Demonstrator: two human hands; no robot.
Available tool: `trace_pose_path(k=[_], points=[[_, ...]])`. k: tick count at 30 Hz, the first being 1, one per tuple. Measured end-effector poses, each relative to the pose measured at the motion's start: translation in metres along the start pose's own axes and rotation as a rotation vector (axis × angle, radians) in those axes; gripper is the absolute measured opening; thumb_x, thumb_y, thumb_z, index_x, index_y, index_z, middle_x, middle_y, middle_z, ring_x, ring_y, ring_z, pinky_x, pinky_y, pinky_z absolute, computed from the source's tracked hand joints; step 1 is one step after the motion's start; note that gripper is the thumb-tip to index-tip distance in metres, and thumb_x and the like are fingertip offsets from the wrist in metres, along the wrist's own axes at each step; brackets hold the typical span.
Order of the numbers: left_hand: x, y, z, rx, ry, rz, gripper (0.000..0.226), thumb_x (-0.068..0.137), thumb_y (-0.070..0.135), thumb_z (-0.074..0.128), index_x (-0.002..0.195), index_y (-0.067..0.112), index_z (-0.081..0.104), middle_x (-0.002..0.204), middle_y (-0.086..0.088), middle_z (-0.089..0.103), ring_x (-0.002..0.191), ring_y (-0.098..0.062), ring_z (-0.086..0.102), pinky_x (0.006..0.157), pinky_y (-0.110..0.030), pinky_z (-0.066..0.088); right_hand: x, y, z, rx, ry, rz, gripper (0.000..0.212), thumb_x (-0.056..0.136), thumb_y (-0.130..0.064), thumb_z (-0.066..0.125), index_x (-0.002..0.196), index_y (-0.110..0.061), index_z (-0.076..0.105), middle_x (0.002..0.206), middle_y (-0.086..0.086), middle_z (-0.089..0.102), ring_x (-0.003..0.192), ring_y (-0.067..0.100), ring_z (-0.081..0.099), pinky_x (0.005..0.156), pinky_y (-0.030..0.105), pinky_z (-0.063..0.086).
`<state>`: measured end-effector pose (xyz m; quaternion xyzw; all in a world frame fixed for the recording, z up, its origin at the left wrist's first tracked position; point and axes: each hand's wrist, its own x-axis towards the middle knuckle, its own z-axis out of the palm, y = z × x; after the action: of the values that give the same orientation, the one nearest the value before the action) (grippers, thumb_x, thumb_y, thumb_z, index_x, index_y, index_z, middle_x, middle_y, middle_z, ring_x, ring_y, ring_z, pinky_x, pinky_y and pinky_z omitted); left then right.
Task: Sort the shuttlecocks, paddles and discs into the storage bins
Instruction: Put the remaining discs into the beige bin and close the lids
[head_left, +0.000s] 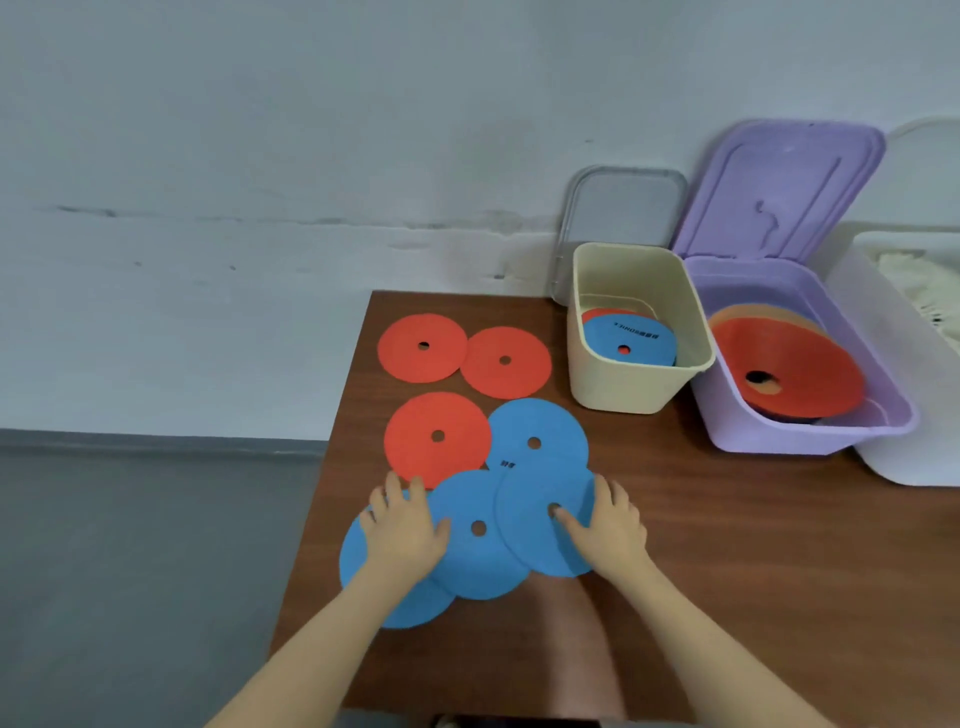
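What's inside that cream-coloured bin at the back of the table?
The cream bin holds a blue disc lying on top, with the edge of a red disc showing beneath it. Whatever else lies under those two is covered, so I cannot tell.

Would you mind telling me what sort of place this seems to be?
Probably a plain indoor room used for sorting sports gear: a brown wooden table against a bare pale wall, with flat discs laid out beside open plastic storage bins.
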<state>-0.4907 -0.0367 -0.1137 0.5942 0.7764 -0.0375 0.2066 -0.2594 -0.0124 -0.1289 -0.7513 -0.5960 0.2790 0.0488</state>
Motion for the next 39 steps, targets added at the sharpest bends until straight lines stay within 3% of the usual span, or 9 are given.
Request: trace_pose_path(k=[3,10,17,22,27,34,39], points=[[-0.014,-0.019,0.013,0.015,-0.039,-0.077,0.079,0.089,0.055,0.046,0.148,0.016,0.010,0.154,-0.017,0.004,0.139,-0.038,0.013,0.109,-0.049,0.020,-0.008,0.000,0.018,-0.023,0.000,-0.039,0.093,0.082,-0.056,0.059,0.148,-0.012,0.010,0.155,0.015,0.006,0.142,0.033,0.008,0.111,0.045,0.017],[-0.032,-0.030,0.029,-0.010,-0.003,-0.227,0.090,0.083,0.066,0.045,0.147,0.015,0.008,0.152,-0.021,0.007,0.136,-0.039,0.017,0.105,-0.049,0.030,-0.018,-0.011,0.030,-0.004,-0.026,-0.137,0.100,0.074,-0.047,0.072,0.148,-0.017,0.012,0.155,0.008,0.008,0.141,0.028,0.010,0.111,0.044,0.016],[-0.033,-0.030,0.025,-0.212,0.017,-0.149,0.082,0.083,0.054,0.055,0.145,0.017,0.018,0.149,-0.018,0.016,0.132,-0.037,0.020,0.106,-0.045,0.025,-0.036,-0.036,0.049,0.038,-0.025,-0.130,0.105,0.069,-0.042,0.076,0.147,-0.014,0.012,0.152,0.007,0.014,0.139,0.029,0.015,0.110,0.042,0.021],[-0.033,-0.033,0.020,-0.307,-0.014,-0.134,0.082,0.081,0.050,0.060,0.147,0.022,0.018,0.151,-0.015,0.015,0.136,-0.036,0.016,0.109,-0.047,0.023,-0.050,-0.054,0.063,0.146,0.030,-0.092,0.096,0.072,-0.036,0.075,0.146,-0.015,0.017,0.148,0.007,0.021,0.135,0.029,0.020,0.108,0.041,0.023],[-0.037,-0.044,0.022,-0.331,-0.025,0.019,0.082,0.081,0.042,0.063,0.146,0.020,0.019,0.148,-0.010,0.022,0.133,-0.031,0.020,0.107,-0.039,0.026,-0.060,-0.065,0.072,0.231,-0.006,-0.107,0.090,0.075,-0.026,0.073,0.146,-0.014,0.020,0.138,0.010,0.026,0.124,0.031,0.028,0.104,0.038,0.027],[-0.039,-0.057,0.028,-0.301,-0.036,0.120,0.084,0.081,0.028,0.066,0.146,0.014,0.015,0.148,-0.008,0.019,0.132,-0.028,0.020,0.108,-0.032,0.024,-0.072,-0.059,0.081,0.163,-0.010,-0.136,0.082,0.072,-0.037,0.074,0.140,-0.019,0.032,0.127,0.009,0.032,0.114,0.027,0.033,0.098,0.033,0.028],[-0.040,-0.050,0.032,-0.256,-0.054,0.131,0.085,0.083,0.030,0.064,0.148,0.019,0.010,0.152,-0.009,0.012,0.135,-0.031,0.015,0.110,-0.037,0.023,-0.082,-0.053,0.085,0.179,0.013,-0.108,0.080,0.071,-0.040,0.075,0.138,-0.023,0.036,0.130,0.005,0.032,0.116,0.026,0.034,0.098,0.035,0.027]])
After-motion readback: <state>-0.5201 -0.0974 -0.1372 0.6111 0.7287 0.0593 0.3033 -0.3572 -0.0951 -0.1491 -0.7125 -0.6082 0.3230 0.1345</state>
